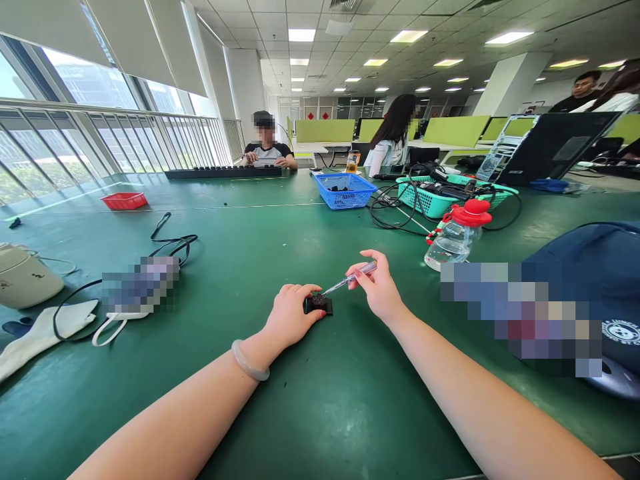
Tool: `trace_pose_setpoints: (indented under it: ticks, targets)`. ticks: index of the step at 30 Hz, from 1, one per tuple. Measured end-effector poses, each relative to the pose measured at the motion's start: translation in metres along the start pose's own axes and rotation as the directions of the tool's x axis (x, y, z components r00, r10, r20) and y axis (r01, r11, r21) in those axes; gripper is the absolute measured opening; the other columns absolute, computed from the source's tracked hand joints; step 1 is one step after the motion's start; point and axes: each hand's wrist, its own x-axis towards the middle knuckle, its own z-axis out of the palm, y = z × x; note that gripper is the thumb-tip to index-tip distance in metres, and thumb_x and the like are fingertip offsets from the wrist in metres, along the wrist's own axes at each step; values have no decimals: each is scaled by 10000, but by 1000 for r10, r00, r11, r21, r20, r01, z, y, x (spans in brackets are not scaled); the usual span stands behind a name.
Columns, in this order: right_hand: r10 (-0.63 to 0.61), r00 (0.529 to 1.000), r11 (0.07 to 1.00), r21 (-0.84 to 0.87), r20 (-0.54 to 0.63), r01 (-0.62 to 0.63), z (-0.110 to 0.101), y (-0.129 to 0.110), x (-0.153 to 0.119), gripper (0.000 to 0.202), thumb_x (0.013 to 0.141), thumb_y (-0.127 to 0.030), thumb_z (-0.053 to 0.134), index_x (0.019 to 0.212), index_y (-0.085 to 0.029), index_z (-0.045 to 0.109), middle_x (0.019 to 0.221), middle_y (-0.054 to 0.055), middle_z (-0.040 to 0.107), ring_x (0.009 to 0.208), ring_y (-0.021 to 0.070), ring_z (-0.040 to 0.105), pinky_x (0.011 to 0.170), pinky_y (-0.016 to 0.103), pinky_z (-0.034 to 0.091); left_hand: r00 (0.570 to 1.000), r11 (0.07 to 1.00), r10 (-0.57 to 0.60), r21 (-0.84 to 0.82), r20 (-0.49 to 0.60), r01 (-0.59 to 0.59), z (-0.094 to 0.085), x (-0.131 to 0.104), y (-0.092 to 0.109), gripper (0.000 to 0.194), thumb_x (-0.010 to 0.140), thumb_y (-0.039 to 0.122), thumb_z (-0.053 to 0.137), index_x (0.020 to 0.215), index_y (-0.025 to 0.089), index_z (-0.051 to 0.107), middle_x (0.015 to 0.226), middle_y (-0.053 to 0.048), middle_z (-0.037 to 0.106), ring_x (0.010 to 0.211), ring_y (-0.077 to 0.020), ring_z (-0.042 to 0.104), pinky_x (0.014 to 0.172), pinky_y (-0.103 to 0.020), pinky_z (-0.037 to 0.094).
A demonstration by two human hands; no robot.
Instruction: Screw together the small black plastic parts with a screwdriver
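A small black part (319,304) with a squarish base sits on the green table in front of me. My left hand (295,312) grips it from the left, thumb on the near side and fingers on the far side. In my right hand (379,285) is a slim screwdriver (345,284) with a clear handle, held between thumb and fingers. It slants down to the left, and its tip meets the top of the black part. The exact contact point is too small to make out.
A water bottle (457,237) with a red lid stands to the right, before a teal basket (425,199) of cables. Beyond are a blue basket (345,193) and a red tray (124,201). A white glove (47,333) lies left. A person (267,150) sits across the table.
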Motion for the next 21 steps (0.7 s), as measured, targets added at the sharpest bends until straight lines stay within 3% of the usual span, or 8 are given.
trace_pose_setpoints:
  ticks: [5,13,17,21]
  targets:
    - [16,1000,1000,5,-4,-16,-1,0,1,539,783,-550,687,1132,-270,386,820,-33,664,614,148,608,734,406,548,999,999,36,-27,4,-36,0,0,1,309,815,255,731,1123,278,717,1162,-36,718,1203,-301,533,1084,-467,411]
    - [74,996,995,-61,-44,-77,0,-1,1,648,717,-644,722,1139,-259,418,791,-35,660,614,158,621,746,412,554,1000,998,-16,-65,18,17,-1,0,3,334,803,205,724,1130,272,719,1120,-58,712,1234,-282,524,1087,-442,432]
    - [94,994,995,-16,-63,-95,0,-1,1,682,669,-638,770,1130,-258,440,785,-44,656,599,148,621,741,399,556,999,997,-26,-69,24,27,-2,0,3,338,801,219,721,1133,283,722,1136,-63,700,1233,-280,528,1092,-443,433]
    - [116,993,991,64,-21,-115,0,-2,0,595,698,-576,777,1097,-253,475,801,-36,676,600,135,614,737,384,551,999,997,-28,-72,26,30,-2,0,3,345,803,231,719,1144,282,719,1136,-64,700,1229,-279,524,1095,-448,428]
